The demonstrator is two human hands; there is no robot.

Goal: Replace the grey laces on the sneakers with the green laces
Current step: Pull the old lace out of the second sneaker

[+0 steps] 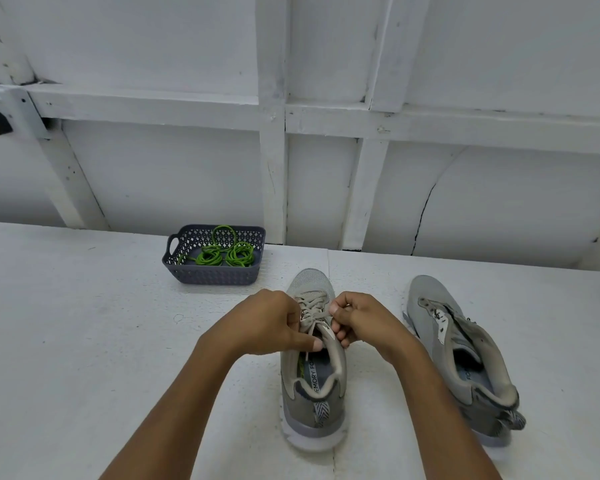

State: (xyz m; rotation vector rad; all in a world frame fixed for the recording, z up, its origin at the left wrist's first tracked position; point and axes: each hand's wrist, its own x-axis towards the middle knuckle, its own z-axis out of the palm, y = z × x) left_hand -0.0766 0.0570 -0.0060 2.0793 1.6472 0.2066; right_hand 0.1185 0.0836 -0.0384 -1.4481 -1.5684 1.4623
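Early going. Pinching the grey laces (pixel 310 301) near the top eyelets of the middle sneaker (pixel 312 382) with left grip (pixel 271 320) and right grip (pixel 368 322). Other sneaker (pixel 430 299) seemingly unlaced already. Green laces (pixel 222 256) coiled in basket (pixel 215 275) on table (pixel 84 341), none threaded: 2 shoes left to relace.

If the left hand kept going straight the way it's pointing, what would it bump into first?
The left hand is right at the grey laces of the laced sneaker and seems to pinch them, so those come first. The right hand is probably next, just beyond.

L hand (pixel 271 320), R hand (pixel 364 322): fingers (pixel 341 337) curled
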